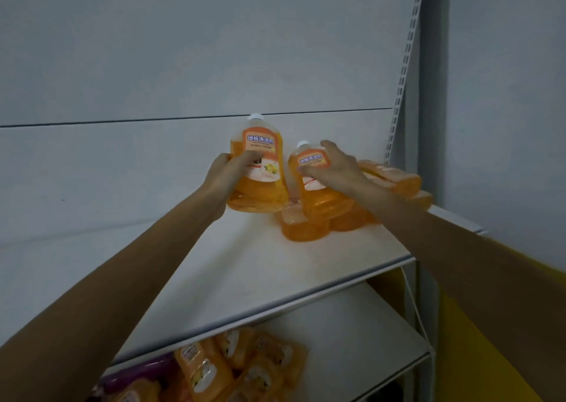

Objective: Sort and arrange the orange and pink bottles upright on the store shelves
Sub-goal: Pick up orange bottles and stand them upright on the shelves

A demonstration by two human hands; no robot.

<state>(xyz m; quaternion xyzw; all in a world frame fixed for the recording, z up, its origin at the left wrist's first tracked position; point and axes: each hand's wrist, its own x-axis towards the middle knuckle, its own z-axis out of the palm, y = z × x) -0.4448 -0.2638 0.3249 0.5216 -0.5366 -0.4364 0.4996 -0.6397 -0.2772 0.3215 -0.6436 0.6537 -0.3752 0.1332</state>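
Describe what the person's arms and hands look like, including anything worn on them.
Both forearms are bare right down to the bottom edge of the picture: no sleeves show. The left hand and right hand have no gloves, and no watch, bracelet or ring can be seen. The picture is dim and slightly blurred, so small items could go unnoticed.

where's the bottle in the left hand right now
In the head view the orange bottle stands upright mid-frame on the upper shelf, gripped by the left hand, just left of the right hand's bottle.
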